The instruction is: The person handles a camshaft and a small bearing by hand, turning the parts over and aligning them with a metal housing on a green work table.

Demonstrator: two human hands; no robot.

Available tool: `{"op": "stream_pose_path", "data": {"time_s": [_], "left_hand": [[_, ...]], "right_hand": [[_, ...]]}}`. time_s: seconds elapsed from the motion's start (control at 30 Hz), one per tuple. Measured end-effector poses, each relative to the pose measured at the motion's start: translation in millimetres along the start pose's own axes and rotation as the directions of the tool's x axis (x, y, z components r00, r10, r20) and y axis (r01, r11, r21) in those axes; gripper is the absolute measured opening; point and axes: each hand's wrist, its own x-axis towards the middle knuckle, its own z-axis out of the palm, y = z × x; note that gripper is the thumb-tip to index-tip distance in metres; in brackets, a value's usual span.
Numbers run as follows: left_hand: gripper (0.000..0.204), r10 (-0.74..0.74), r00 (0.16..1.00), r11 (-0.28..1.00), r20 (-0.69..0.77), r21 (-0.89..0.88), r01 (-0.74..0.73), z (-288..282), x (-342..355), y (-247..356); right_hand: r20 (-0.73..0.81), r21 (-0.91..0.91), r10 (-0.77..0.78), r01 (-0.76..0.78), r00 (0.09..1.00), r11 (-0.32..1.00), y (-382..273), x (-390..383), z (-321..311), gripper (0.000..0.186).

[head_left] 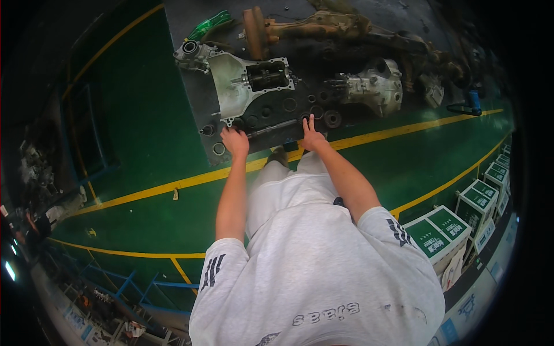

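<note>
A long dark metal shaft point(272, 128) lies near the front edge of the bench. My left hand point(235, 142) is curled at the shaft's left end, its fingertips partly hidden. At the other end, my right hand point(313, 137) has two fingers stretched out and apart, close to a small dark ring part point(306, 116), and I see nothing held in it. Beyond my left hand stands an opened pale metal gearbox housing point(231, 92) with gears point(268, 76) showing inside. A thick round gear point(332, 119) sits to the right of my right hand.
Several rings lie about, including one ring point(219, 149) at the front left corner. A second gearbox point(375, 86) and a rusty axle point(323, 27) stand farther back. A green bag-like item point(209, 24) is at far left. White-and-green boxes point(441, 233) line the floor at right.
</note>
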Motion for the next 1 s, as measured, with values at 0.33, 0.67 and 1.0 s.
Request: {"op": "stream_pose_path", "data": {"time_s": [0.33, 0.67, 1.0], "left_hand": [[0.065, -0.658, 0.711, 0.723, -0.248, -0.472, 0.504, -2, 43, -73], [0.042, -0.312, 0.947, 0.830, -0.073, -0.506, 0.234, -26, 56, -96], [0.038, -0.272, 0.958, 0.260, 0.086, -0.952, 0.160, -144, -52, -17]], "right_hand": [[-0.027, 0.024, -0.018, 0.019, 0.999, 1.000, -3, -2, 0, 0.102], [0.003, 0.044, -0.008, 0.008, 1.000, 0.999, 3, -1, -1, 0.103], [-0.239, 0.660, -0.388, 0.441, 0.890, 0.608, -80, -132, -62, 0.067]]}}
